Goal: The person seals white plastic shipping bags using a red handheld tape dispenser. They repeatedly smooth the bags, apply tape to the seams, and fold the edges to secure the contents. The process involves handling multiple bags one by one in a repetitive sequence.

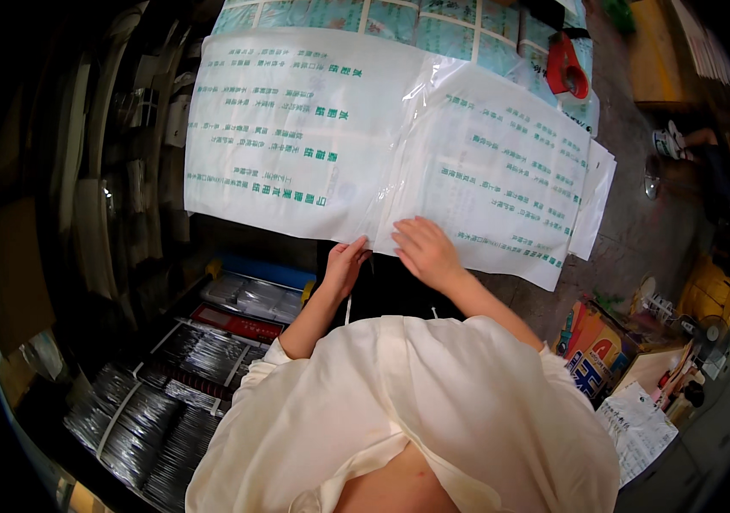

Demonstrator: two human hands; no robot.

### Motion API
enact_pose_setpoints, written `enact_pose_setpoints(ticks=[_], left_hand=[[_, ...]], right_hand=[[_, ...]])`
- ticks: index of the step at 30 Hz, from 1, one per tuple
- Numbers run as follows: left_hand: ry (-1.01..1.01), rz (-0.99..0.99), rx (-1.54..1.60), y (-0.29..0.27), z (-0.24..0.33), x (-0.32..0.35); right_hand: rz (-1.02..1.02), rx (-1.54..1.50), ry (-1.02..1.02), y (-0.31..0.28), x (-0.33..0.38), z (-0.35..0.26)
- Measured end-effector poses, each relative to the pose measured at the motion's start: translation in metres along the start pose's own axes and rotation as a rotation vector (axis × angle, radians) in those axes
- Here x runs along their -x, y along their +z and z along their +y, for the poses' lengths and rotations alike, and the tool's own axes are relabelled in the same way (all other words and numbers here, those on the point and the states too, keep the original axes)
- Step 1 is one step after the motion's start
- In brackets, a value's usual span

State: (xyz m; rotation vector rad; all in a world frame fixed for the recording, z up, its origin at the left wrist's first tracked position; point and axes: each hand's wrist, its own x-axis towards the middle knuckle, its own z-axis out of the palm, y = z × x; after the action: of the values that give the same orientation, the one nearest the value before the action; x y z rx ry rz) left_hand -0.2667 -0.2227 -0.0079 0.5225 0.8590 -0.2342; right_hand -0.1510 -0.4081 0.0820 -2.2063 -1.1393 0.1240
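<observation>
In the head view, I have before me a large white, glossy sheet with rows of green print (391, 154); it lies spread wide, with a long crease running across its middle. Its far part rests on strapped packages in pale blue-green wrapping (442, 36). My left hand (346, 267) is at the near edge, a little left of the crease, and its grip is closed on this edge between thumb and fingers. My right hand (426, 250) lies just to the right of the crease, palm down; its grip is open, with the fingers stretched upon the sheet. At the far right corner, on the packages, there is a red tape dispenser (559, 56). Some plain white papers (597, 205) come out from under the right edge. Below my left forearm I see strapped stacks in shiny black plastic (138, 415), a flat red package (237, 321) and a blue cylinder (271, 275). To my right stand a colourful printed carton (591, 346) and, nearer to me, a white paper with handwriting (638, 432).
</observation>
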Motion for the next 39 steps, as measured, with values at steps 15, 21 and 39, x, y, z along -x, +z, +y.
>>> enact_pose_setpoints(ticks=[15, 21, 39], left_hand=[[0.201, 0.171, -0.381, 0.013, 0.012, 0.027], [0.169, 0.144, -0.218, 0.012, 0.009, 0.031], [0.023, 0.057, -0.088, 0.023, 0.032, 0.036]], right_hand=[[0.085, 0.059, -0.032, 0.03, -0.014, -0.045], [0.103, 0.146, -0.184, 0.044, -0.01, -0.035], [0.068, 0.172, -0.41, 0.045, -0.021, -0.035]])
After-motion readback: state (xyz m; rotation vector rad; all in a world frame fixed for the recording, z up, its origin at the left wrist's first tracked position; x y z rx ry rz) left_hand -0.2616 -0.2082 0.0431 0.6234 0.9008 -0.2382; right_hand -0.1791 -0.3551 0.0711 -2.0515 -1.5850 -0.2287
